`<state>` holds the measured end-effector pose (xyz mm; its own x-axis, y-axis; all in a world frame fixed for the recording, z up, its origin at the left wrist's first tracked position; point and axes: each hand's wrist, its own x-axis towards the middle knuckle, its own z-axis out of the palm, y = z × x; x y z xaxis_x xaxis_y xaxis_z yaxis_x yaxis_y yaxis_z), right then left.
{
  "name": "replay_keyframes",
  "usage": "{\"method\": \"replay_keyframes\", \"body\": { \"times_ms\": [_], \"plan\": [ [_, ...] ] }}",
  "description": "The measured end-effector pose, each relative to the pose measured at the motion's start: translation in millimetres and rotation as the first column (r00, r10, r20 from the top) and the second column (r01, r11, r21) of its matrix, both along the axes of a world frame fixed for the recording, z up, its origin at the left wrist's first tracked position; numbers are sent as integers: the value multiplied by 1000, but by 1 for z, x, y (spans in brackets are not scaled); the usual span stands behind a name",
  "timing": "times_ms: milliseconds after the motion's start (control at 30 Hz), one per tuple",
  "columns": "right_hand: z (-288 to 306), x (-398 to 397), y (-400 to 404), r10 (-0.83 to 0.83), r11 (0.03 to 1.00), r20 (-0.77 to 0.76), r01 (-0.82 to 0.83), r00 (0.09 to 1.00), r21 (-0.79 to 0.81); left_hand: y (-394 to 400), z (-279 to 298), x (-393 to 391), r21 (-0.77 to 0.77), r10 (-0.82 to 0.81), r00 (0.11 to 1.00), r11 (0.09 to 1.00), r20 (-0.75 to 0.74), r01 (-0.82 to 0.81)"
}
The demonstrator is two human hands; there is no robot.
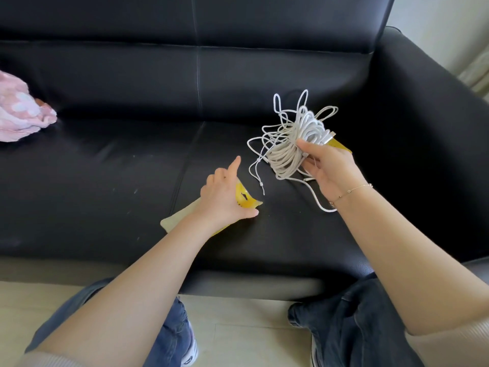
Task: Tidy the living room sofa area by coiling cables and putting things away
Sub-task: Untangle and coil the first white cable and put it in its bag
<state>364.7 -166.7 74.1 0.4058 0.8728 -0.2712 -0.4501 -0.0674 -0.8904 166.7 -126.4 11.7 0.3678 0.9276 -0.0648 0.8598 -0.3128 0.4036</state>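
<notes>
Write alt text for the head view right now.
The right hand holds a bundle of white cable over a black sofa, loose loops sticking out. The left hand holds a yellow bag; pink cloth lies far left.

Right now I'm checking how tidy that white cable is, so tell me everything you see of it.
The white cable is a thin, braided-looking cord, mostly wound into a thick bundle. The right hand grips it above the black sofa seat. Several loose loops stick up and sideways, one end dangles, and a silvery plug shows near the thumb.

Over the sofa (pixel 132 160), the left hand (pixel 225 200) pinches something yellow, forefinger out, seemingly, while the right hand (pixel 330 168) grips a cable bundle (pixel 288 152).
</notes>
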Motion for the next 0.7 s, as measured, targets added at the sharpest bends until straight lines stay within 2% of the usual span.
{"method": "replay_keyframes", "body": {
  "times_ms": [67, 133, 167, 267, 333, 433, 533, 700],
  "plan": [
    [2, 5, -2, -23, 1000, -31, 23, 999, 6, -3, 7, 0, 77, -96, 985, 993, 140, 85],
    [2, 7, -3, -36, 999, -41, 36, 999, -5, -5, 14, -3, 23, -173, 948, 985, 268, 173],
    [2, 7, -4, -37, 999, -35, 36, 999, -14, -4, 14, -5, -20, -197, 946, 978, 259, 209],
    [-1, 9, -3, -31, 999, -18, 30, 999, -36, 2, 5, -6, -98, -211, 977, 973, -26, 208],
    [-2, 11, -2, -31, 998, -21, 30, 999, -48, 3, -6, -6, -139, -208, 971, 972, -115, 191],
    [-3, 12, -2, -27, 997, -23, 26, 999, -67, 1, -17, -8, -162, -194, 980, 969, -47, 184],
    [-8, 8, -6, 14, 997, -35, -17, 999, -71, 1, -21, -9, -163, -105, 994, 981, 38, 110],
    [-22, 2, -6, 23, 992, -180, -45, 983, -122, 2, -26, -10, -98, -109, 993, 989, 51, 114]
  ]
}}
